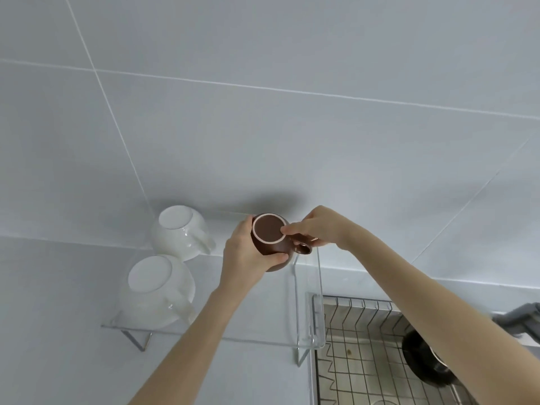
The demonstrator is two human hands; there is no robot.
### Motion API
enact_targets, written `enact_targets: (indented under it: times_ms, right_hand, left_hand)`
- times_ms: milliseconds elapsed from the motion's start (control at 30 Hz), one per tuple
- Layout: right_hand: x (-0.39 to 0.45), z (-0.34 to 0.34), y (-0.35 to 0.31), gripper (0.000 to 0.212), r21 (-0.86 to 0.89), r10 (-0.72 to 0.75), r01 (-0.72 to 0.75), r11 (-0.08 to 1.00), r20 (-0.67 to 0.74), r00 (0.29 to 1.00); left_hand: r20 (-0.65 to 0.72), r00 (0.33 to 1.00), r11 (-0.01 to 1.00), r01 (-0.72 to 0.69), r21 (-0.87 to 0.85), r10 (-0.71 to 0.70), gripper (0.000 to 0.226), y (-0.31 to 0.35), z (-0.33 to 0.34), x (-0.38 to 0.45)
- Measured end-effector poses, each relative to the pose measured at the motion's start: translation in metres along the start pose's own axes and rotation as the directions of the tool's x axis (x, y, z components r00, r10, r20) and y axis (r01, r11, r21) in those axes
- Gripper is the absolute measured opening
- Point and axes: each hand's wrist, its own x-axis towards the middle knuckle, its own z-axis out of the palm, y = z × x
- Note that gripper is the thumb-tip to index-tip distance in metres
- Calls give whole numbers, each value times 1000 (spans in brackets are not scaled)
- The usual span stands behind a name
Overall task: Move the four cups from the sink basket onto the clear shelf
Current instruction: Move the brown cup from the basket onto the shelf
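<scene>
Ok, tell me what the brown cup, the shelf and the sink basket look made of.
Brown cup: likely ceramic, matte glaze, pale unglazed foot ring. Shelf: clear acrylic or glass, see-through with glinting edges. Sink basket: metal wire grid, apparently steel.

The black cup (pixel 423 359) in the basket (pixel 359 358) is half hidden behind the right forearm

Home kitchen, sink corner. Wire sink basket (pixel 365 340) set into the counter at lower right; grey tiled wall (pixel 263 112) rising behind it; clear shelf (pixel 309 302) just left of the basket, carrying upturned white cups (pixel 178 232); grey cloth (pixel 523 317) at the basket's right.
</scene>
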Motion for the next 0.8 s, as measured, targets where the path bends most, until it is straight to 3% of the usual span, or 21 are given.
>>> enact_targets:
  times_ms: [367,667,733,800]
  right_hand:
    - [4,4,6,67,-27,18,-19,999,-26,999]
    - [-2,0,9,46,-30,-43,41,999,-89,995]
    - [-14,-11,13,45,68,-59,69,995,-129,990]
    - [-34,-30,23,35,177,-71,102,979,-173,982]
  left_hand:
    - [43,999,1000,21,-1,-21,63,-3,3,6]
    - [106,994,998,35,48,-40,64,-1,2,8]
    - [116,991,993,48,105,-60,73,4,2,7]
    - [120,989,984,61,167,-82,96,13,2,2]
